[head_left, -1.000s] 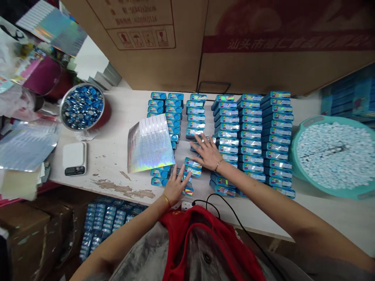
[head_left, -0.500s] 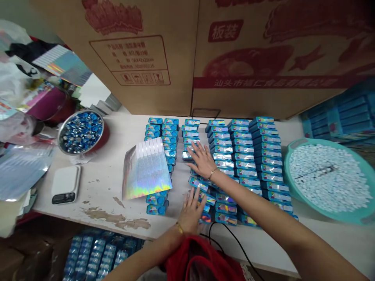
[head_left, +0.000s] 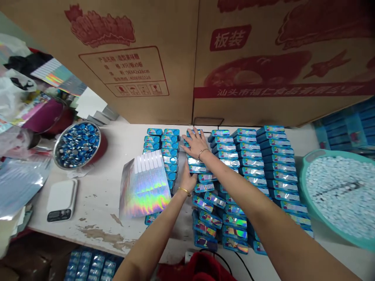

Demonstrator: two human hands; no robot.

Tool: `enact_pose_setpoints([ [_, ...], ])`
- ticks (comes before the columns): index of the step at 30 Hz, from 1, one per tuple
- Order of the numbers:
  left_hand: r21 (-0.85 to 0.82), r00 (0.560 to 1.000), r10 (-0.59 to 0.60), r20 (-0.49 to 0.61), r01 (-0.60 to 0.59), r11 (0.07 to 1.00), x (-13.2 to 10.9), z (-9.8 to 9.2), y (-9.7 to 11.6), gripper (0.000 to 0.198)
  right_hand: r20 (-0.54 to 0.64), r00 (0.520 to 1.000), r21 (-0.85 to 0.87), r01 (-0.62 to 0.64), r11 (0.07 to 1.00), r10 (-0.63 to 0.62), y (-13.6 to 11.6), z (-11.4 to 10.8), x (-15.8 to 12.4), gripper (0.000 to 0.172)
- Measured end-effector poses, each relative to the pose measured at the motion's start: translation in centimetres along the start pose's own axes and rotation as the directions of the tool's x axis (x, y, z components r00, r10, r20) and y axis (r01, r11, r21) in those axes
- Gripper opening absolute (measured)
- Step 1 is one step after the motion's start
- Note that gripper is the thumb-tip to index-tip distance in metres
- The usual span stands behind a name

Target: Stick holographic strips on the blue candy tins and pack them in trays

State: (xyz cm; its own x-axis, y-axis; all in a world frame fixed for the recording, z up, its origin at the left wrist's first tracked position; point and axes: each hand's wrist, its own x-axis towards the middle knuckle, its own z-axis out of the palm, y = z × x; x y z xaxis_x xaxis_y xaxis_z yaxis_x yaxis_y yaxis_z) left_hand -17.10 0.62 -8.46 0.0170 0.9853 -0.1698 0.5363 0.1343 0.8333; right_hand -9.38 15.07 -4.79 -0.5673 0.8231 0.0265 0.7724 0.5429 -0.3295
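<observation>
My right hand (head_left: 197, 144) lies on the far end of a row of small blue boxes (head_left: 197, 169), fingers spread over their tops. My left hand (head_left: 188, 179) rests against the left side of the same row, its fingers stretched forward and partly hidden. The boxes stand on edge with shiny strips on top. Nearer to me, several boxes (head_left: 210, 219) in this row sit askew. Left of my hands, a rainbow-shiny sticker sheet (head_left: 146, 187) with white strips lies over two rows of blue boxes (head_left: 170, 145).
A large cardboard carton (head_left: 175, 109) stands behind the rows. On the left are a bowl of blue and silver pieces (head_left: 78, 145) and a white scale (head_left: 62, 199). More box rows (head_left: 279, 164) and a teal basin of small pale pieces (head_left: 342, 195) are on the right.
My right hand has moved to the far end of the row. My left hand has moved forward from the near boxes to the row's left side. The camera view has shifted.
</observation>
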Motion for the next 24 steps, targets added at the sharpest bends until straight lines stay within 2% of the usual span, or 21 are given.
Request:
enact_pose_setpoints([
  [4,-0.071,0.998,-0.039,0.054,0.043,0.997,0.5,1.6,1.0,0.077,0.042,0.999,-0.055,0.035,0.998,-0.033,2.4,-0.8,-1.1,0.056],
  [6,-0.037,0.993,-0.003,0.115,0.007,0.999,0.4,1.1,1.9,0.072,0.043,0.999,-0.086,0.016,0.996,-0.013,3.7,-1.3,-1.7,0.057],
  [7,-0.002,0.99,0.026,0.136,-0.026,1.0,0.2,0.3,2.3,0.069,0.041,0.999,-0.101,0.006,0.995,-0.002,4.3,-1.5,-2.1,0.059],
  [9,0.067,0.985,0.108,0.136,-0.118,0.991,-0.3,-2.7,2.9,0.058,0.029,1.0,-0.123,-0.004,0.992,0.008,5.0,-1.9,-2.7,0.063],
  [12,0.16,0.978,0.207,-0.026,-0.2,0.967,-1.2,-10.4,1.8,0.043,-0.043,0.999,-0.099,-0.021,0.995,0.016,4.1,-1.8,-3.4,0.071],
  [13,0.206,0.976,0.185,-0.118,-0.158,0.966,-1.4,-13.4,0.9,0.041,-0.073,0.997,-0.074,-0.03,0.997,0.024,3.1,-1.7,-3.7,0.072],
  [15,0.288,0.955,0.07,-0.288,0.017,0.958,-1.8,-19.1,-1.9,0.042,-0.111,0.993,-0.011,-0.032,0.999,0.031,0.3,-1.3,-4.1,0.07],
  [17,0.323,0.933,-0.113,-0.343,0.23,0.918,-2.1,-23.6,-5.0,0.047,-0.106,0.994,0.055,0.01,0.998,-0.004,-3.5,-0.8,-4.4,0.066],
  [19,0.312,0.92,-0.299,-0.252,0.37,0.875,-2.6,-26.5,-7.2,0.044,-0.085,0.994,0.119,0.073,0.99,-0.063,-7.6,-0.3,-4.4,0.059],
  [21,0.256,0.917,-0.385,-0.106,0.399,0.88,-3.2,-27.8,-7.9,0.035,-0.067,0.991,0.173,0.125,0.977,-0.115,-11.6,0.0,-4.3,0.055],
  [22,0.204,0.927,-0.375,-0.035,0.374,0.905,-3.5,-28.0,-7.6,0.035,-0.062,0.989,0.192,0.146,0.97,-0.137,-13.3,0.0,-4.1,0.054],
  [24,0.075,0.956,-0.282,0.077,0.276,0.958,-4.1,-28.1,-5.8,0.037,-0.059,0.986,0.219,0.165,0.962,-0.156,-15.9,-0.4,-3.9,0.055],
])
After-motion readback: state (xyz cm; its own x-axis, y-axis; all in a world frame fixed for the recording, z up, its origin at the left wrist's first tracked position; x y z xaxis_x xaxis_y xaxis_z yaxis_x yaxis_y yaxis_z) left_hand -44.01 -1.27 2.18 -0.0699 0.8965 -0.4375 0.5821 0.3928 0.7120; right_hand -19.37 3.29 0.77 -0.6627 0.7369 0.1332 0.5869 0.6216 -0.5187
